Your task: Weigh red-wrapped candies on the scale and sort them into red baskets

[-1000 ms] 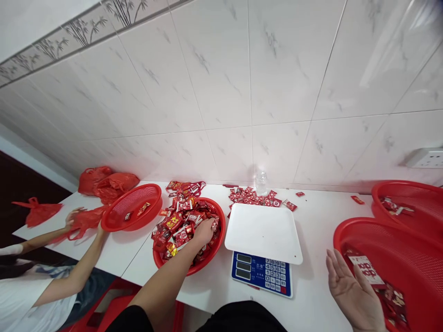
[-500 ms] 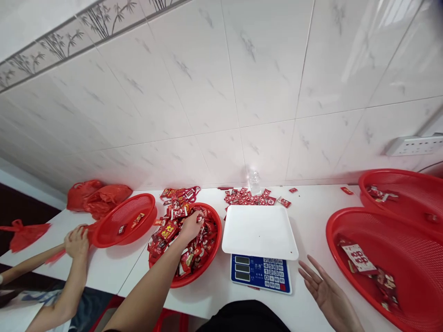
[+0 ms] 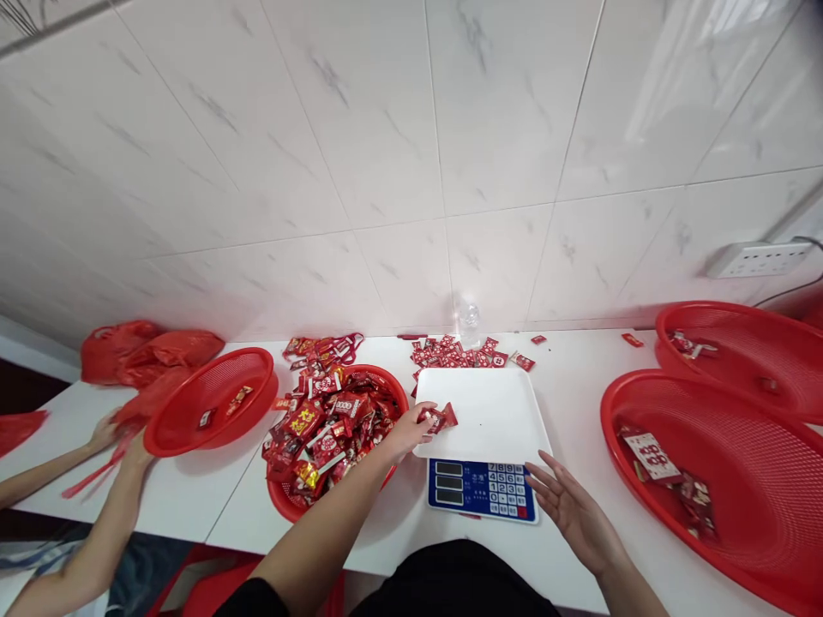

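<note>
Our left hand [image 3: 411, 428] is clamped on a red-wrapped candy [image 3: 440, 418] at the white weighing pan's left side; our right hand [image 3: 575, 512] (palm open, fingers apart) hangs near the blue digital scale [image 3: 479, 494].

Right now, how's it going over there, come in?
Left grip holding red packet at left part of white tray. Right grip open, nothing held, near blue keypad. Clear bottle standing behind tray, toward wall.

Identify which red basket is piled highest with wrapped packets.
The basket immediately left of the scale: packets nearly hide its inside, whereas the leftmost basket and the baskets at right hold only a few.
</note>
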